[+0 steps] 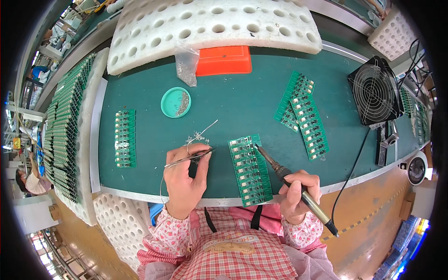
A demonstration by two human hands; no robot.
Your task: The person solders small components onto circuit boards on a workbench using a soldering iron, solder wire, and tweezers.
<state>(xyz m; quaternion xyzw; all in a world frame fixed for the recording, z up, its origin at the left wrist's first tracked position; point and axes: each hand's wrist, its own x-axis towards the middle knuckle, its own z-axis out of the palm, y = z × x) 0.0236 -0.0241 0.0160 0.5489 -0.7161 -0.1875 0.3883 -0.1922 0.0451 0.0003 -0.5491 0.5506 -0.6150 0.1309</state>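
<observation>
My right hand (301, 193) grips a soldering iron (317, 209) by its handle. The iron's tip meets or hovers just over the upper right corner of a green circuit board panel (252, 172), which lies flat before me. Left of that panel, my left hand (183, 182) is closed on dark-tipped tweezers (201, 153). A thin silvery wire (209, 127), like solder wire, also runs through this hand and sticks up past the fingers. Whether the tweezers pinch a part is too small to tell. Just beyond them lies a loose pile of tiny metal parts (198, 138).
A teal round dish (166, 108) holds small metal pieces. Behind it are a clear bag (186, 70), a red bin (224, 60) and white foam (205, 25). More panels (125, 140) lie left and right (310, 126). A black fan (373, 91) stands right; racked boards (65, 126) stand left.
</observation>
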